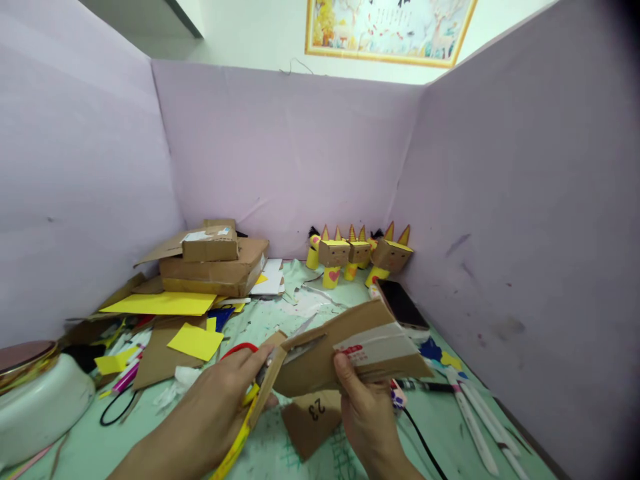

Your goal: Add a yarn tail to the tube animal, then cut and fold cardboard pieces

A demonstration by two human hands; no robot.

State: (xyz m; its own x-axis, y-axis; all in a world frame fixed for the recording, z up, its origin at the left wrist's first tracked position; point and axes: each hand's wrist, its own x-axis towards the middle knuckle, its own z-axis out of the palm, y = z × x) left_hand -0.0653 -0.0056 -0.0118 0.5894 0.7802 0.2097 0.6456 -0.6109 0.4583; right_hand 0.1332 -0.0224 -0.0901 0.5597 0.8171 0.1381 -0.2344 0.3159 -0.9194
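Observation:
My left hand (210,413) grips a pair of scissors with red and yellow handles (243,400), their blades set into a piece of brown cardboard (330,350). My right hand (367,417) holds that cardboard from below, thumb on a white label with red print. A narrow cut strip of the cardboard hangs down by the scissors. Under the hands lies a small cardboard scrap marked "23" (313,420).
Stacked cardboard boxes (215,263) and yellow paper sheets (160,303) lie at the left. Several cardboard-headed yellow figures (360,257) stand by the purple back wall. A phone (403,305) lies at the right, white pens (475,413) beside it. A white bowl (40,407) sits far left.

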